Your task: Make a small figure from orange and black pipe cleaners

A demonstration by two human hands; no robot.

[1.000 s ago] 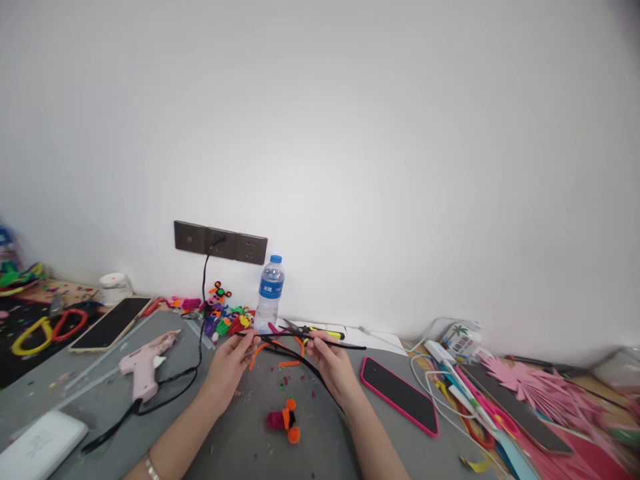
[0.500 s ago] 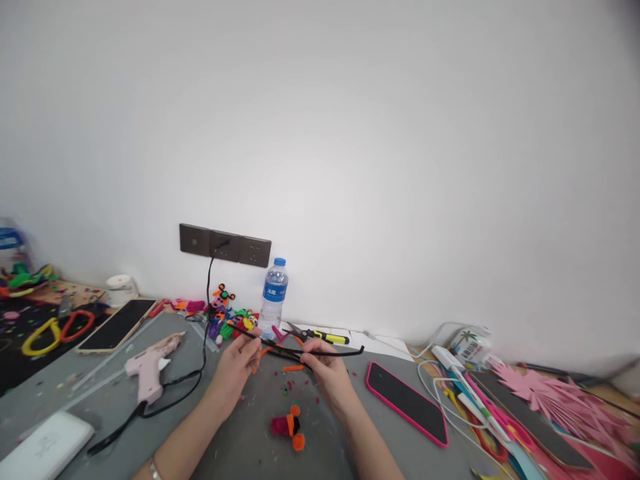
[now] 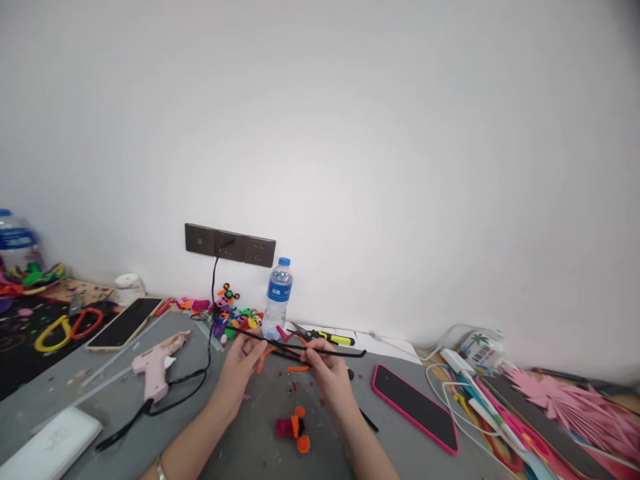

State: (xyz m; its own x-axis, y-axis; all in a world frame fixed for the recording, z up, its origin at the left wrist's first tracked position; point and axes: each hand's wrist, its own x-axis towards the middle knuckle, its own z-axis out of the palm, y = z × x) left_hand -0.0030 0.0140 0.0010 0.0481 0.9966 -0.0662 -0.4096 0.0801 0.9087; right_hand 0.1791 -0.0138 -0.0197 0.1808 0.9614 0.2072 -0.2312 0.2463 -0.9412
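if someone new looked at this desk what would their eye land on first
Probably the thin black strand, pinched by the left hand and right hand above the grey mat. Next might come the small magenta-and-orange piece lying between the forearms, and the bright pink-rimmed phone to the right. Behind the hands, a blue-capped bottle stands out against the white wall.

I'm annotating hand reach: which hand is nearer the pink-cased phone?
Right. The right hand is just left of the pink-cased phone; the left hand is farther left.
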